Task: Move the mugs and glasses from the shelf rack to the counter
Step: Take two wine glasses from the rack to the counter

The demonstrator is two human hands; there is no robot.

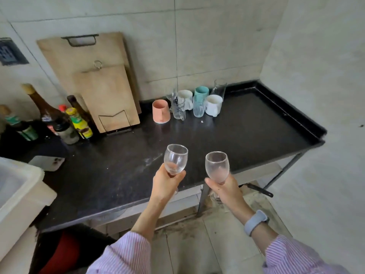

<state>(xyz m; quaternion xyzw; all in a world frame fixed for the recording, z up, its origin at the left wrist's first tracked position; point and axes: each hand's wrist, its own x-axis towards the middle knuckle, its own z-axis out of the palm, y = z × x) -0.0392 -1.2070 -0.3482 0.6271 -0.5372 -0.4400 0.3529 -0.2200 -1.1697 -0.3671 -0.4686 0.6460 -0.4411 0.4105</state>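
- Left hand (166,181): a clear wine glass (175,159) is gripped low on the bowl, with the fingers and thumb wrapped round its base and stem; the glass is held upright above the front part of the counter (246,125).
- Right hand (225,189): a second wine glass (217,167) is grasped in the same manner, thumb on the near side at the bottom of the bowl; its foot is seen below the hand, off the counter's front edge. A pale blue wristband (255,222) is worn on this wrist.
- Both glasses are carried side by side, near each other but apart, and neither is set down.
- Striped pink-and-white sleeves (126,254) are seen on both forearms.
- Counter: a dark slab with a raised lip along its back and right edges, carried on a metal frame.
- Group already on the counter, at the back near the wall: a pink mug (161,111) standing mouth down at the left; just beside it a clear glass mug (179,110); behind that a white mug (185,98); a teal mug (201,93) with a clear tumbler (198,108) in front of it; a second white mug (213,105); and a tall clear glass (219,89) at the rear right.
- Cutting boards (94,76) are leaned against the tiled wall to the left of the group, the smaller one held in a wire stand.
- Bottles (49,115) of sauces are clustered at the far left of the counter.
- A white plastic bin (17,190) is partly seen at the left edge.
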